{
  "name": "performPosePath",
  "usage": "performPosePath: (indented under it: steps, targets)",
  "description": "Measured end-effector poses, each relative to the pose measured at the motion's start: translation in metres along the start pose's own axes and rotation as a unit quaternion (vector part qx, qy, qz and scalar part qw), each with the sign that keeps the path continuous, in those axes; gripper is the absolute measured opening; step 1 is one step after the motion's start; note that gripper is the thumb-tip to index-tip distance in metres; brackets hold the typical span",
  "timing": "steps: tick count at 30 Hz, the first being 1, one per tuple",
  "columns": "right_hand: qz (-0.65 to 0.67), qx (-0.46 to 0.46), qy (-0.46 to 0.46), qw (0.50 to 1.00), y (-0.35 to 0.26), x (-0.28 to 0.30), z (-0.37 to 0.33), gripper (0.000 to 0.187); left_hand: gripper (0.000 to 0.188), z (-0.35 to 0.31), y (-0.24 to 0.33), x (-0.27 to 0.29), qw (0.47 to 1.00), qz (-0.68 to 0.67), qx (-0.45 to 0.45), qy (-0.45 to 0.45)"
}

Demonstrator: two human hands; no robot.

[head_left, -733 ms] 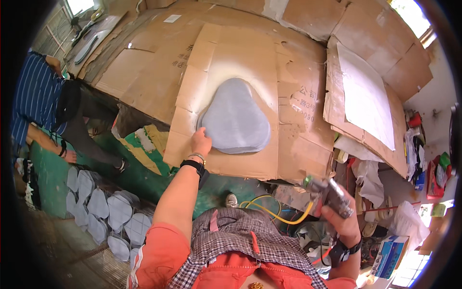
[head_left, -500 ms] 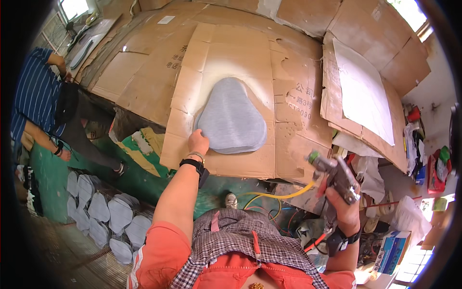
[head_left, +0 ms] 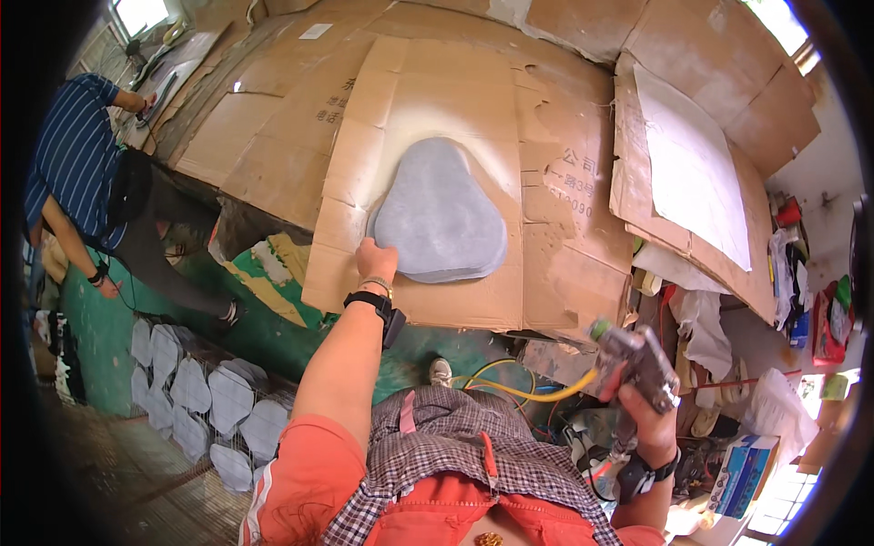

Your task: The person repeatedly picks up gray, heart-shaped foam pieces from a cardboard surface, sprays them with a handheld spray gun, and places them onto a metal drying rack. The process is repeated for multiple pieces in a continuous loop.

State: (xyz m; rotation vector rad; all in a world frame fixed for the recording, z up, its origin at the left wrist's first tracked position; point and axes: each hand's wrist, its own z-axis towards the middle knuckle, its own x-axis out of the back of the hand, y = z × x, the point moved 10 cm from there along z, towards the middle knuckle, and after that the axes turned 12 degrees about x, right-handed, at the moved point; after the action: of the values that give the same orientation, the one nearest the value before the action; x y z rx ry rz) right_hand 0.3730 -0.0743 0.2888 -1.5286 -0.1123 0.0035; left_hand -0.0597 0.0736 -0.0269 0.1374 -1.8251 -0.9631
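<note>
A grey rounded-triangular foam pad (head_left: 441, 211) lies flat on a cardboard sheet (head_left: 455, 82), its narrow end pointing away from me. At the pad's lower left edge is my left hand (head_left: 376, 262), fingers closed on that edge; the fingertips are partly hidden. Low on the right, away from the pad, my right hand (head_left: 648, 409) is wrapped around a metal spray gun (head_left: 633, 350) with a green part at its front. A yellow hose (head_left: 555, 382) runs close by the gun. Pale overspray marks the cardboard around the pad's far end.
To the left a co-worker in a striped shirt (head_left: 77, 164) reaches over a side bench. Several grey pads (head_left: 232, 396) rest on a wire rack at lower left. A white sheet (head_left: 692, 164) covers a raised cardboard panel at right. Hoses hang near the table's front edge.
The spray gun in my right hand has dropped slightly. My left hand stays at the pad's edge. The co-worker's far arm has stretched out onto the side bench.
</note>
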Motion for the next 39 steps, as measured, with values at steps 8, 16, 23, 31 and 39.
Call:
performPosePath:
  steps: [8,16,23,31,39]
  targets:
    - [0.011,-0.012,-0.054,0.998,-0.001,-0.007,-0.014,0.06,0.018,0.014,-0.04,-0.048,0.966,-0.077,0.166,-0.185]
    - [0.04,-0.037,-0.028,0.998,-0.001,0.01,-0.027,0.063,0.015,0.011,-0.059,-0.054,0.96,-0.08,0.202,-0.178]
    - [-0.003,0.011,0.067,0.998,0.002,0.023,-0.006,0.058,0.005,-0.017,-0.007,-0.008,0.973,-0.16,0.127,-0.11]
    - [0.041,-0.034,0.005,0.999,0.024,0.03,-0.007,0.061,0.038,-0.044,0.015,-0.036,0.791,-0.426,0.305,-0.316]
    - [0.027,-0.05,-0.224,0.973,0.128,-0.08,0.11,0.05,0.023,-0.057,0.168,-0.027,0.719,-0.486,0.183,-0.462]
